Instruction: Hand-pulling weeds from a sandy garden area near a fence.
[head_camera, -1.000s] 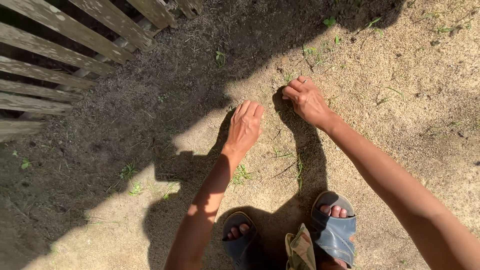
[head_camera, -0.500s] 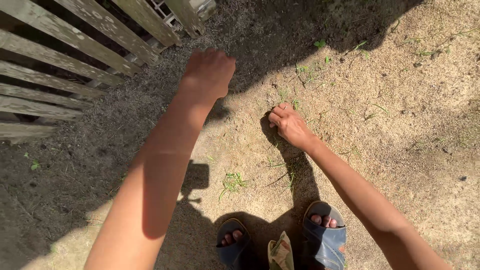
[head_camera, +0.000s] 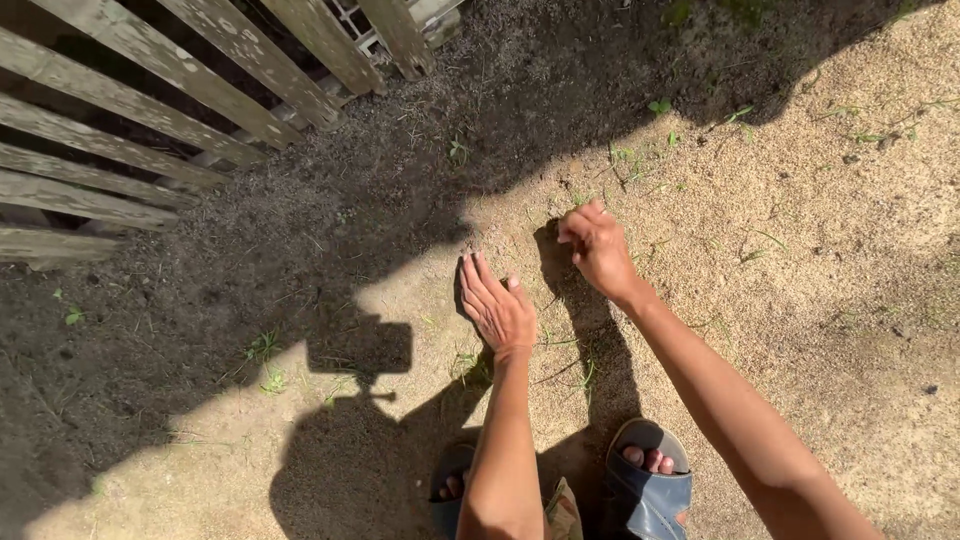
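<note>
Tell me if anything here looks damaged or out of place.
Nothing stands out. The left hand is open, palm up, and the right hand pinches at small weeds in sandy ground. The fence is weathered, its slats whole.

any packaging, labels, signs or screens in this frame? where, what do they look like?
None in view.
What shows instead: sandy ground with sparse weeds; a weathered wooden fence at upper left.
The left hand is open over the sand; the right hand is pinched shut low at the ground, contents too small to tell.
Blue sandals at the bottom edge.
</note>
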